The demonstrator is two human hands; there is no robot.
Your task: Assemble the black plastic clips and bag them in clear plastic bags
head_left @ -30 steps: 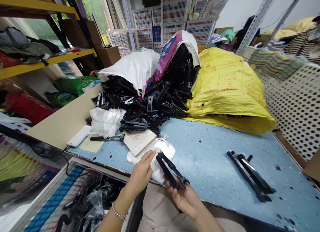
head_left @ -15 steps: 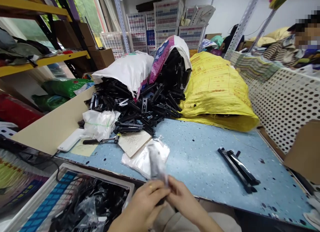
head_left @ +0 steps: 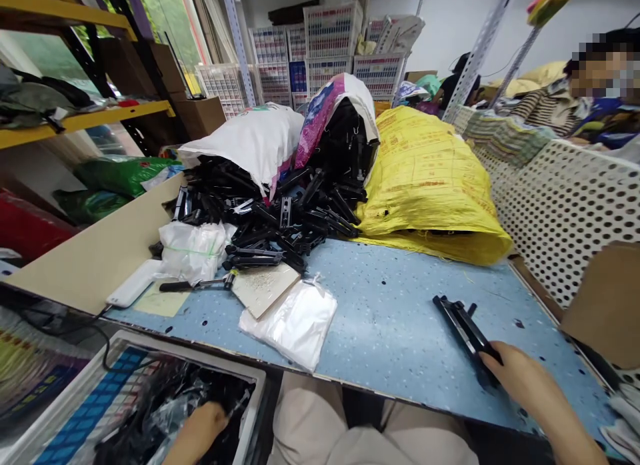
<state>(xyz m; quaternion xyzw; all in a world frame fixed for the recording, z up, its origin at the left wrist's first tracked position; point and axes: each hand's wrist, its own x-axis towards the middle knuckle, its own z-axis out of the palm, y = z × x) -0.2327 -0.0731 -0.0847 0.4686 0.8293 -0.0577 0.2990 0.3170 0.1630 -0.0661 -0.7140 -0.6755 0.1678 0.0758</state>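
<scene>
My right hand (head_left: 517,381) reaches to the right side of the blue table (head_left: 400,318) and closes over the near end of a stack of long black plastic parts (head_left: 463,328). Down at the lower left, my left hand (head_left: 203,425) is inside a basket (head_left: 100,398), with its fingers on a clear plastic bag among several bagged black parts (head_left: 165,411). A pile of flat clear bags (head_left: 293,321) lies near the table's front edge between my hands. At the back a heap of loose black parts (head_left: 285,205) spills from white sacks.
A large yellow sack (head_left: 430,178) fills the back right. A small hammer (head_left: 197,285), a beige tile (head_left: 263,288) and a white bundle (head_left: 193,248) lie left of the bags. A perforated white panel (head_left: 565,211) and cardboard (head_left: 605,305) border the right. A person sits at far right.
The hands have parted. The left hand dropped into the basket with the bagged part, and the right hand swung right onto the black parts on the table.
</scene>
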